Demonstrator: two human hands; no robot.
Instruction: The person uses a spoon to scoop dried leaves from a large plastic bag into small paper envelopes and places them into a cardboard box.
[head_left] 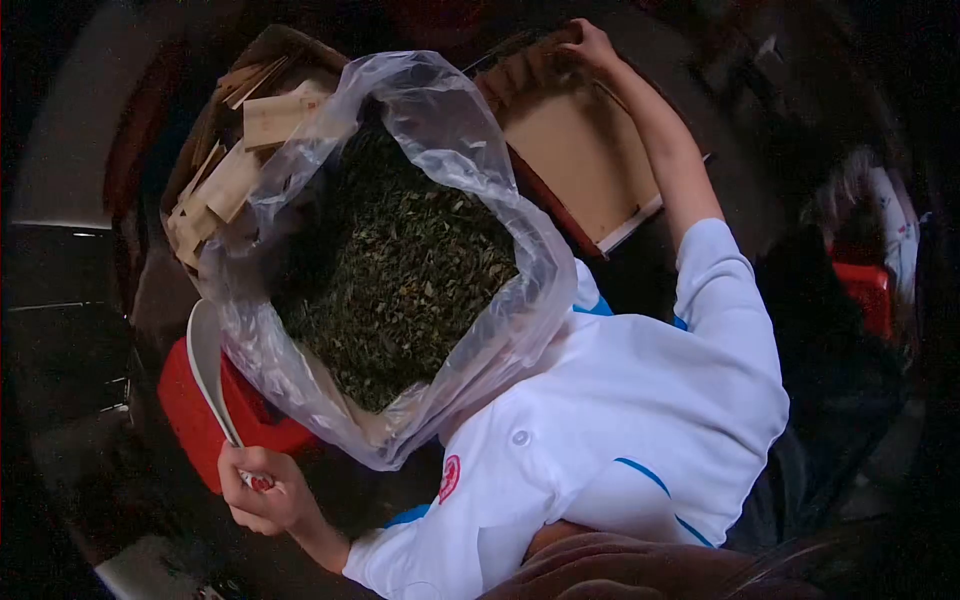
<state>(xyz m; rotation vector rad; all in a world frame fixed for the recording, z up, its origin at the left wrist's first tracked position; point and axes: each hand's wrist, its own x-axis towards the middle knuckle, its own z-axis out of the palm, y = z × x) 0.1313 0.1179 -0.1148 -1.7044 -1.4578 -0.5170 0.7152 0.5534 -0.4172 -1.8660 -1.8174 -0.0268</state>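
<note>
My left hand (262,488) is closed around the handle of a white spoon (206,355), whose bowl points up beside the bag. A large clear plastic bag (545,250) stands wide with its mouth folded outward. Dark dried leaves (400,270), crumbled small, fill it. At the upper right, my right hand (592,48) reaches over the far end of a shallow cardboard box (570,140). Its fingers are bent near a row of brown paper packets (515,75) standing there; dimness hides what they hold.
A cardboard carton (280,45) left of the bag holds loose brown paper packets (275,118), some with red print. Beneath the bag's left side is a red plastic stool (190,405). Another red object (865,295) sits at the far right. The surroundings are dark.
</note>
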